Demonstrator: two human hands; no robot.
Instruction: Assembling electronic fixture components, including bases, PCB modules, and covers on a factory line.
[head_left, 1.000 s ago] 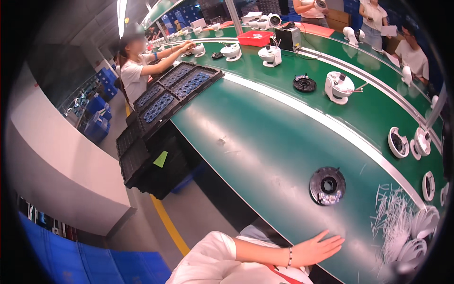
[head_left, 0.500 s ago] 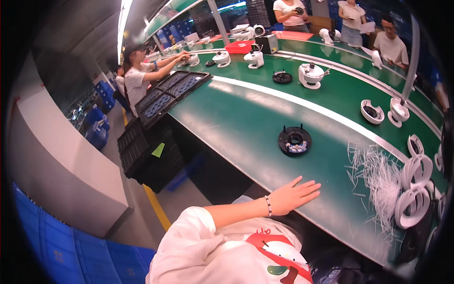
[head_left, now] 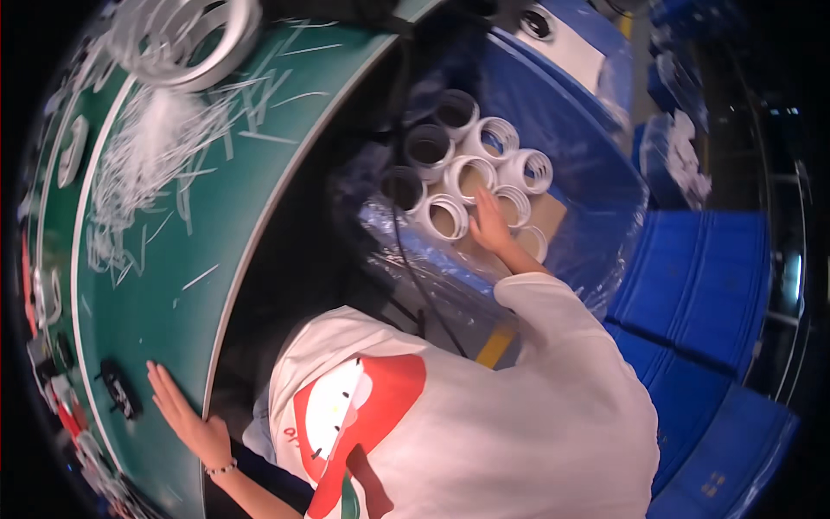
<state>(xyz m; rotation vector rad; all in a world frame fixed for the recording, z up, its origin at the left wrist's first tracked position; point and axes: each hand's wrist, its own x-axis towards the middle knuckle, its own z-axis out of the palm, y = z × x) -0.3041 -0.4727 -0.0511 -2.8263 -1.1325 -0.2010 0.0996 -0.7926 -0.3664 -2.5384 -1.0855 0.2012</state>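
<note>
My left hand (head_left: 192, 428) lies flat at the edge of the green bench (head_left: 226, 216), fingers stretched out and holding nothing. Just beyond its fingertips is a black round part (head_left: 119, 389). On the right, my right hand (head_left: 491, 227) reaches down into a blue bin (head_left: 575, 121) lined with clear plastic. Its fingers are extended at the near rim of a white ring (head_left: 454, 182); whether they touch it I cannot tell. Several similar white rings stand packed around it, some with dark insides. Brown cardboard (head_left: 548, 214) shows among them.
A heap of thin white plastic strips (head_left: 160, 164) covers part of the bench, with larger white rings (head_left: 232, 43) at its far end. Blue crates (head_left: 692, 268) stand to the right of the bin. A dark cable (head_left: 400, 216) hangs between bench and bin.
The view has swung far to the right, from the bench to the bin. My right hand, out of sight before, now shows inside the bin. My left hand still rests flat at the bench edge.
</note>
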